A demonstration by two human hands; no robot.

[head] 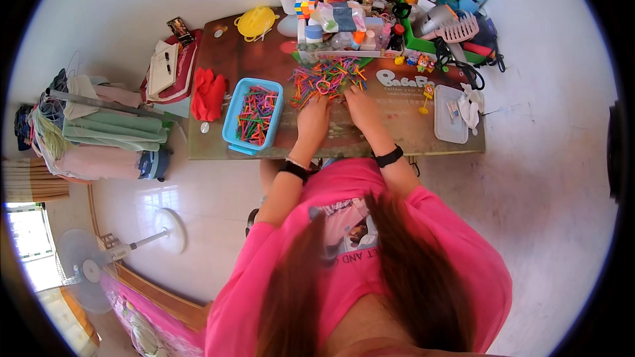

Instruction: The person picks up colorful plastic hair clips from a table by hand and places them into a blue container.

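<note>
A loose pile of small coloured plastic pieces [325,77], mostly thin rods with a pink ring among them, is spread on the table before me. My left hand [314,111] is at the near edge of this pile, its fingers against the pieces. Close beside it, my right hand [359,104] touches the pile's right side with its fingertips. Whether either hand grips a piece is too small to make out. To the left of my left hand stands a light-blue plastic box [227,131] that holds many similar pieces.
A red cloth [207,94] lies left of the box. A white organiser [342,53] and a green basket [412,42], both crowded, stand behind the pile. At right are a yellow toy sign [425,99] and a clear plastic container [449,126]. A yellow lidded bowl [255,22] sits back left.
</note>
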